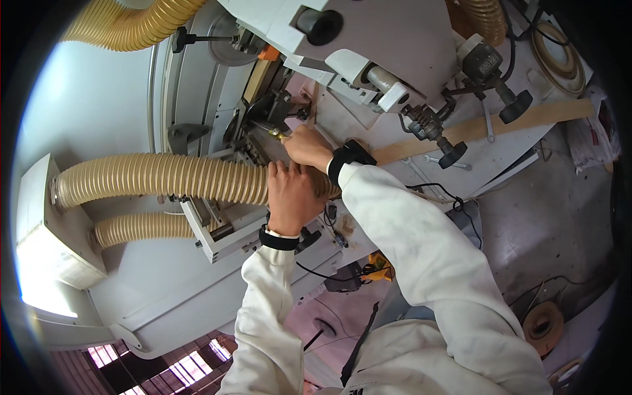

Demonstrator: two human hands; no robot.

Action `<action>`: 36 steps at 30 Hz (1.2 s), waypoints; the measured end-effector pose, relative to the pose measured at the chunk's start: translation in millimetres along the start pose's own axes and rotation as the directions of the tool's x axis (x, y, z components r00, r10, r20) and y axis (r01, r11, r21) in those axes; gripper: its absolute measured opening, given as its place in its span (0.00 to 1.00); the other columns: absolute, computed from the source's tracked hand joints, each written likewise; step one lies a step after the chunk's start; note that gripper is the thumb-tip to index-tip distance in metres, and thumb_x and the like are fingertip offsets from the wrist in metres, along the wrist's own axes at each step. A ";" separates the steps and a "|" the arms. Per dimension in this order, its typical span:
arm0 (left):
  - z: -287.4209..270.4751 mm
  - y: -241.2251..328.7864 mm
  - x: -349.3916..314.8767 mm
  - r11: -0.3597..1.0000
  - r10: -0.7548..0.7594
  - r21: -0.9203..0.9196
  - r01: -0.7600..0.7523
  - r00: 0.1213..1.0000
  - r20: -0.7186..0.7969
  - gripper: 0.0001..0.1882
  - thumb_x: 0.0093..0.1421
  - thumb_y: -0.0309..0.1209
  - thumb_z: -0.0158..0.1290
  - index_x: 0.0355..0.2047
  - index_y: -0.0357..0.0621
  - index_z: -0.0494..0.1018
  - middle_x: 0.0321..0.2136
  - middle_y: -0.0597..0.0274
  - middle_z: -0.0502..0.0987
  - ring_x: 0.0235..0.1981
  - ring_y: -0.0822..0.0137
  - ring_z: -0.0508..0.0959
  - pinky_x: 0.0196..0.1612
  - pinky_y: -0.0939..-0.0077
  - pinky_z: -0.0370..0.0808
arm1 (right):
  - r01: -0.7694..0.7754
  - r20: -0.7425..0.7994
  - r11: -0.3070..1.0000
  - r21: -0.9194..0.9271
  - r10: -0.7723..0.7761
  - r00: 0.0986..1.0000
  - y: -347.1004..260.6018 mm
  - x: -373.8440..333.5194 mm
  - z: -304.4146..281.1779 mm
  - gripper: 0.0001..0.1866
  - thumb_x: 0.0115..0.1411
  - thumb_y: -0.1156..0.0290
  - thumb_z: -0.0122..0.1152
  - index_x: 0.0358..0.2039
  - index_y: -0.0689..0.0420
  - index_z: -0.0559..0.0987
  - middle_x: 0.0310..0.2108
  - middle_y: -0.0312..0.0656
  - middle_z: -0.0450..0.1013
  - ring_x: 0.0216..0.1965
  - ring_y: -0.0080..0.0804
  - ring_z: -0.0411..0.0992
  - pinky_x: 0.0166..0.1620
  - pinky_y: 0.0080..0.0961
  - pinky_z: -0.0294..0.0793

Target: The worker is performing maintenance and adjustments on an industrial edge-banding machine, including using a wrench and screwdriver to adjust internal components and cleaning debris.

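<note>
My left hand [293, 196] lies over a tan ribbed hose [164, 178], its fingers bent onto the end of it. Just beyond, my right hand [308, 146] is closed on a screwdriver [276, 133] with a yellowish handle. The screwdriver's thin shaft points left into the dark metal parts [240, 125] of a white machine. My right wrist passes close above the hose end, and the palm side of both hands is hidden. Black bands circle both wrists.
A second ribbed hose [145, 228] runs below the first. To the right are a motor unit with black knobs [452, 155], a wrench [489, 122] and a long tan strip [487, 131]. Black cables [454, 201] hang near my right forearm. A tan roll [543, 327] lies lower right.
</note>
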State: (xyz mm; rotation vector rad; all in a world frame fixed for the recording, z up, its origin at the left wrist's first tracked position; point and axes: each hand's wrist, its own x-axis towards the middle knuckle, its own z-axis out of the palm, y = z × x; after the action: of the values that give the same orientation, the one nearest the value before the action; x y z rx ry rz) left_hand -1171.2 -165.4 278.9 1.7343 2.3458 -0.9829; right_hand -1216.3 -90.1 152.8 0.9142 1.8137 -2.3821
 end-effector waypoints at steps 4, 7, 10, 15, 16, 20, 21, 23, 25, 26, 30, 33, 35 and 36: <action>-1.4 27.5 25.0 0.997 0.036 -0.060 -0.040 0.996 -0.081 0.30 0.45 0.51 0.65 0.36 0.35 0.78 0.35 0.49 0.79 0.40 0.51 0.75 0.49 0.60 0.66 | 0.122 -0.042 0.970 -0.210 -0.133 0.990 46.4 34.2 -19.0 0.25 0.62 0.54 0.54 0.46 0.66 0.78 0.52 0.62 0.73 0.56 0.58 0.71 0.56 0.41 0.71; 1.8 1.8 -1.3 0.999 -0.030 -0.028 0.029 0.999 -0.028 0.31 0.47 0.52 0.64 0.36 0.34 0.78 0.36 0.49 0.79 0.40 0.51 0.75 0.50 0.60 0.66 | -0.055 -0.095 0.998 0.017 0.057 0.994 -2.6 -10.6 -0.9 0.24 0.63 0.55 0.57 0.43 0.66 0.79 0.52 0.61 0.74 0.56 0.57 0.71 0.56 0.39 0.71; 0.3 9.5 7.7 0.997 -0.025 -0.070 0.020 0.997 -0.079 0.28 0.48 0.50 0.63 0.34 0.32 0.78 0.36 0.47 0.80 0.41 0.49 0.76 0.53 0.58 0.66 | -0.081 -0.084 0.995 0.064 0.087 0.993 5.3 -6.7 -21.1 0.22 0.62 0.57 0.59 0.42 0.67 0.79 0.47 0.62 0.76 0.52 0.58 0.74 0.54 0.39 0.73; 1.4 9.1 12.7 0.990 -0.110 -0.097 0.105 0.993 -0.037 0.16 0.52 0.38 0.57 0.27 0.34 0.79 0.34 0.46 0.80 0.41 0.48 0.77 0.52 0.57 0.68 | -0.082 0.092 0.994 0.066 0.076 0.993 9.4 -3.7 -36.2 0.31 0.63 0.49 0.53 0.56 0.62 0.72 0.58 0.62 0.69 0.60 0.59 0.68 0.60 0.48 0.67; 3.3 10.7 17.0 0.989 -0.111 -0.107 0.105 0.993 -0.045 0.16 0.52 0.38 0.57 0.27 0.34 0.79 0.34 0.46 0.80 0.41 0.48 0.77 0.52 0.57 0.68 | -0.081 0.086 0.995 0.056 0.076 0.993 17.6 0.0 -37.9 0.31 0.63 0.49 0.53 0.56 0.62 0.72 0.58 0.62 0.69 0.60 0.59 0.68 0.60 0.48 0.67; 11.0 -13.5 33.0 0.925 -0.290 -0.293 0.241 0.947 -0.136 0.14 0.53 0.34 0.54 0.27 0.32 0.79 0.34 0.42 0.79 0.42 0.44 0.77 0.51 0.53 0.70 | 0.109 0.131 0.989 0.104 -0.122 0.984 20.2 -13.8 -42.7 0.23 0.65 0.53 0.53 0.45 0.63 0.76 0.34 0.51 0.76 0.30 0.40 0.74 0.31 0.37 0.71; 7.7 -20.1 38.9 0.910 -0.319 -0.328 0.252 0.933 -0.168 0.14 0.53 0.33 0.54 0.30 0.31 0.79 0.35 0.40 0.79 0.44 0.42 0.77 0.51 0.52 0.72 | 0.003 0.302 0.968 0.250 -0.081 0.950 14.6 -27.7 -49.4 0.20 0.66 0.55 0.53 0.41 0.62 0.77 0.24 0.41 0.74 0.14 0.28 0.69 0.16 0.28 0.65; 8.9 -20.5 54.6 0.845 -0.393 -0.462 0.269 0.899 -0.195 0.14 0.54 0.33 0.54 0.32 0.31 0.79 0.38 0.39 0.78 0.45 0.41 0.76 0.53 0.52 0.71 | 0.015 0.233 0.952 0.307 -0.090 0.968 22.9 -38.1 -51.8 0.18 0.62 0.57 0.54 0.29 0.61 0.76 0.12 0.42 0.68 0.10 0.32 0.67 0.14 0.32 0.64; 13.7 -20.0 59.0 0.707 -0.593 -0.587 0.394 0.783 -0.189 0.14 0.55 0.31 0.53 0.38 0.35 0.79 0.45 0.36 0.76 0.50 0.41 0.75 0.56 0.52 0.70 | 0.001 0.223 0.945 0.328 -0.079 0.972 16.6 -55.6 -46.4 0.13 0.60 0.62 0.57 0.31 0.61 0.75 0.12 0.39 0.68 0.10 0.30 0.67 0.14 0.31 0.63; 12.5 -5.5 67.2 0.697 -0.598 -0.605 0.385 0.778 -0.193 0.14 0.55 0.31 0.53 0.38 0.35 0.79 0.45 0.36 0.76 0.50 0.41 0.75 0.56 0.52 0.70 | 0.026 0.211 0.929 0.370 -0.111 0.971 34.0 -49.9 -52.1 0.13 0.59 0.63 0.59 0.33 0.61 0.75 0.13 0.37 0.68 0.11 0.30 0.67 0.13 0.31 0.62; 2.4 20.1 47.7 0.609 -0.572 -0.787 0.098 0.741 -0.351 0.13 0.54 0.28 0.57 0.40 0.35 0.75 0.47 0.43 0.74 0.51 0.44 0.72 0.56 0.57 0.67 | -0.177 0.304 0.941 0.289 0.085 0.949 52.4 -43.5 -50.4 0.16 0.58 0.62 0.61 0.39 0.62 0.74 0.17 0.38 0.69 0.11 0.28 0.66 0.14 0.29 0.62; -8.4 29.2 3.0 0.523 -0.832 -0.794 0.310 0.387 -0.397 0.23 0.57 0.30 0.59 0.51 0.36 0.67 0.51 0.49 0.67 0.53 0.53 0.66 0.58 0.63 0.63 | -0.242 0.337 0.931 0.273 0.143 0.930 40.9 -58.6 -63.4 0.19 0.58 0.61 0.62 0.43 0.62 0.74 0.19 0.38 0.69 0.12 0.27 0.65 0.14 0.27 0.63; 8.0 13.9 -16.2 0.221 -0.966 -0.902 0.370 0.210 -0.150 0.36 0.61 0.34 0.61 0.62 0.35 0.54 0.57 0.50 0.60 0.56 0.57 0.64 0.59 0.62 0.61 | -0.223 0.353 0.940 0.259 0.123 0.927 33.9 -57.6 -65.9 0.22 0.57 0.61 0.65 0.47 0.61 0.74 0.19 0.36 0.68 0.13 0.24 0.64 0.14 0.25 0.62; 10.6 15.6 -11.9 0.206 -0.971 -0.909 0.363 0.194 -0.142 0.36 0.61 0.34 0.61 0.62 0.35 0.54 0.57 0.50 0.60 0.56 0.57 0.64 0.59 0.62 0.61 | -0.218 0.354 0.946 0.239 0.124 0.927 36.7 -56.3 -72.7 0.22 0.57 0.61 0.65 0.47 0.61 0.74 0.19 0.36 0.68 0.13 0.24 0.64 0.14 0.25 0.62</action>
State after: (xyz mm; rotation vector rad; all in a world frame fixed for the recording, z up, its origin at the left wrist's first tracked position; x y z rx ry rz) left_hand -1156.5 -178.4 268.2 0.4073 3.4033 1.0524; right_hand -1125.0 -56.4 134.4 0.6002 1.2523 -2.5238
